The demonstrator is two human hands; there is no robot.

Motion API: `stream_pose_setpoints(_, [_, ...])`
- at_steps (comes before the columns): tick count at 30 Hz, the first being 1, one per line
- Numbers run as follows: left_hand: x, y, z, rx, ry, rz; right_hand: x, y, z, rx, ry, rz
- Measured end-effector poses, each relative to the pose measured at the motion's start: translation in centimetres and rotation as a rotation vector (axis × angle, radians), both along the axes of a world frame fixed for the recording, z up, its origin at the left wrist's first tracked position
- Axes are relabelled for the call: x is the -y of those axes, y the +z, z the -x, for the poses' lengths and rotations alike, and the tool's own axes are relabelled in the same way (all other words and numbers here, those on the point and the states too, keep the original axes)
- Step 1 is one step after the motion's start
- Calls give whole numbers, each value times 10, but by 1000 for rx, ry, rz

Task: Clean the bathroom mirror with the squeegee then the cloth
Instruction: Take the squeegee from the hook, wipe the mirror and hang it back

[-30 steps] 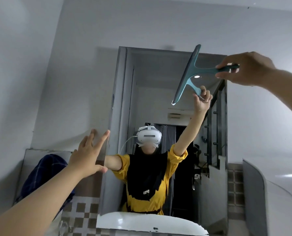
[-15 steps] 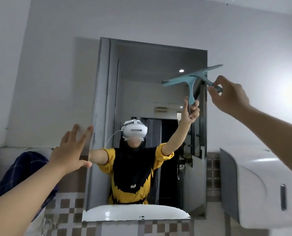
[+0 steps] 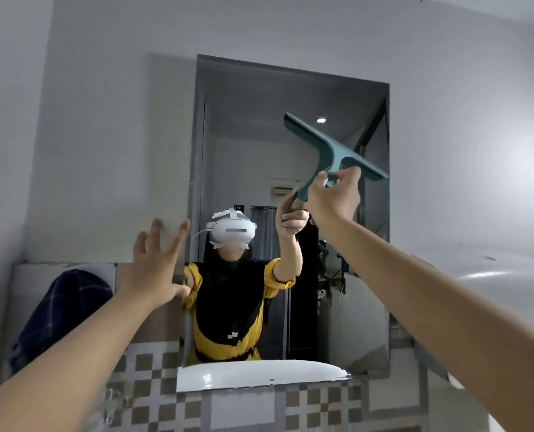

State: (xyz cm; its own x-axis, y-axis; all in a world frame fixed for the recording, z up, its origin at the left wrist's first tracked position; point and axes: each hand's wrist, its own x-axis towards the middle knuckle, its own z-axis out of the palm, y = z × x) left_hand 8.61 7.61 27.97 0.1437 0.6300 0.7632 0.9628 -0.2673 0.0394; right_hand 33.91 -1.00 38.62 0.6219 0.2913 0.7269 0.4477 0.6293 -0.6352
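We are facing a pale grey bathroom wall [image 3: 103, 120] with a band of checkered tile [image 3: 153, 385] low down, and the frameless mirror [image 3: 244, 135] hangs upright in the middle of it, above the white rim of a sink [image 3: 259, 374]. There is only the head view to go by.

Our right hand [image 3: 332, 199] is closed around the handle of the teal squeegee [image 3: 328, 148], gripping low on the stem. The blade bar is tilted, its upper end toward the middle of the glass and its lower end at the mirror's right edge. We cannot tell whether the rubber edge is touching the glass or held just off it. Our left hand [image 3: 156, 266] is spread wide and empty, fingers splayed, at the mirror's left edge; contact with wall or glass is unclear.

A dark checked cloth [image 3: 60, 310] is draped at the far left, well apart from the mirror, presumably for the second pass.

We judge the squeegee light and rigid, plastic with a soft lip, so the handle is the right place to hold it, with the bar kept flat to the glass. The mirror is hard, smooth and fragile, so it wants even, moderate pressure. The cloth looks soft and limp, so we can bunch it anywhere.
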Motion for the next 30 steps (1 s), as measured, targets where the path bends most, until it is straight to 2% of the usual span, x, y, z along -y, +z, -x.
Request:
stream_pose_setpoints(8, [-3,0,-1,27,-10,53,-6,-12,107,-67,272,5])
stream_pose_setpoints(12, [-5,0,0,31,-28,66,-13,-22,140,4,333,68])
stream_pose_setpoints(17, [-4,-2,0,20,-36,56,-17,-42,140,330,164,118])
stream_pose_setpoints(22, [-5,-13,7,30,-140,109,-6,-45,91,603,-91,127])
stream_pose_setpoints(26, [-5,-26,17,-71,-176,166,2,-40,48,783,-285,141])
stream_pose_setpoints(30, [-3,-30,14,-66,-145,182,8,-31,10,892,-373,131])
